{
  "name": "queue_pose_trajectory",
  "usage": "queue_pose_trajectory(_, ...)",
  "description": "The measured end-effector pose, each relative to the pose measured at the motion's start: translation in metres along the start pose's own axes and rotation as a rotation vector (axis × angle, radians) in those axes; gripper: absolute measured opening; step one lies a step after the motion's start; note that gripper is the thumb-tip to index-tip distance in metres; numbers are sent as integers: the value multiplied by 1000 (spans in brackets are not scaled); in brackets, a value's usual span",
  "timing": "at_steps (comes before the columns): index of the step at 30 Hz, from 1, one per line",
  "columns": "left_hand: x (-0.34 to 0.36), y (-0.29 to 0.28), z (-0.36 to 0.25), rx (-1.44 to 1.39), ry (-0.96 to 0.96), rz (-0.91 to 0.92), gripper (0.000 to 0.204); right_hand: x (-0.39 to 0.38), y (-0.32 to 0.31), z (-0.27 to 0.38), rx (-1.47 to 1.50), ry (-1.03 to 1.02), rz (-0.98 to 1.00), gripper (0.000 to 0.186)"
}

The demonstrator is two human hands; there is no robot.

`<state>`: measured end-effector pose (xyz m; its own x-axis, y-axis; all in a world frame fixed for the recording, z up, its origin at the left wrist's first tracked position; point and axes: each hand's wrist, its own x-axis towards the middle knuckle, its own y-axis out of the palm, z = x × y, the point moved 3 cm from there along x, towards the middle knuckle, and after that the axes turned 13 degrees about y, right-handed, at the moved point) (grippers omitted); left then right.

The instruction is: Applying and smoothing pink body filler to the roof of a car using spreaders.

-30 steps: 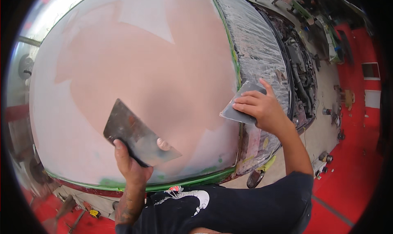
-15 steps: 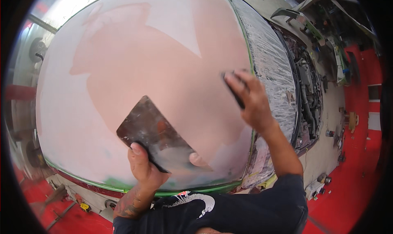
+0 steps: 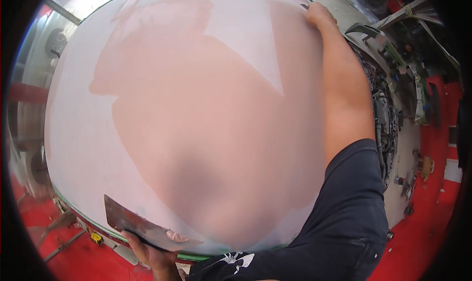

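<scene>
The car roof (image 3: 196,109) lies between my hands. My left hand (image 3: 151,256) pinches the plate (image 3: 136,224), long side roughly along the near edge; my right hand (image 3: 320,14) curls on a mostly hidden blade (image 3: 304,6), far right.

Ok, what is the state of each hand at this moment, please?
Left hand: closed, holding a flat metal plate.
Right hand: closed, holding a thin dark tool, only a small part showing.
</scene>
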<state>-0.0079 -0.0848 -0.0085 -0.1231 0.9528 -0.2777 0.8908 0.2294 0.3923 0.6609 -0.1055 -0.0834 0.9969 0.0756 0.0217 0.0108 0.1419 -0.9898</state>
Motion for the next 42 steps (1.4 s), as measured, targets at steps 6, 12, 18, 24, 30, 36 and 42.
queue_pose_trajectory(6,11,-12,5,-5,-6,-60,53,90,30,-1,-104,-137,77,40)
queue_pose_trajectory(12,6,1,7,13,3,-147,53,31,27,53,23,-442,-61,30)
queue_pose_trajectory(18,6,-4,9,85,-39,-27,53,-42,-20,57,82,-577,124,47)
queue_pose_trajectory(24,4,6,9,28,-77,-32,57,-62,-18,50,99,-740,277,57)
queue_pose_trajectory(30,5,2,6,-81,-80,-36,58,-94,-18,27,112,-746,360,54)
queue_pose_trajectory(36,0,9,6,-47,-130,37,60,-146,-37,5,105,-678,392,61)
queue_pose_trajectory(42,15,-22,2,-144,-248,744,61,-188,-46,-23,120,-754,340,61)
